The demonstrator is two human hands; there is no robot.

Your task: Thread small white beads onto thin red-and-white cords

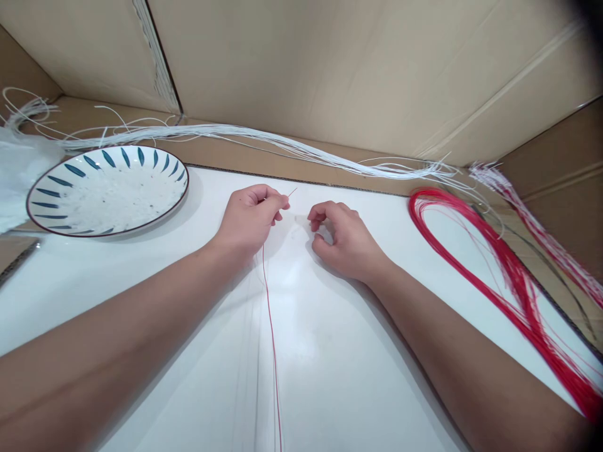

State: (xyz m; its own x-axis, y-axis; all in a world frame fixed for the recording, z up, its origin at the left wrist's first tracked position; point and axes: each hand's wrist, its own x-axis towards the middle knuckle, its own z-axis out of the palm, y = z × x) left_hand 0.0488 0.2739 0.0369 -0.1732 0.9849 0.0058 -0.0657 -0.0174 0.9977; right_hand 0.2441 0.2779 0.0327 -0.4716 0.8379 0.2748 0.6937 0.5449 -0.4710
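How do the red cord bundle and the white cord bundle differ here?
The red cord bundle is looped on the white table at the right; the white cord bundle lies stretched out along the cardboard edge behind the plate. The red one curves in a long loop, the white one runs nearly straight and frays apart at its ends. Both are many thin strands, untouched by either hand.

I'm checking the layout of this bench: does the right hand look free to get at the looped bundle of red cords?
Probably yes. The right hand rests on the white table, with only bare surface between it and the looped bundle of red cords.
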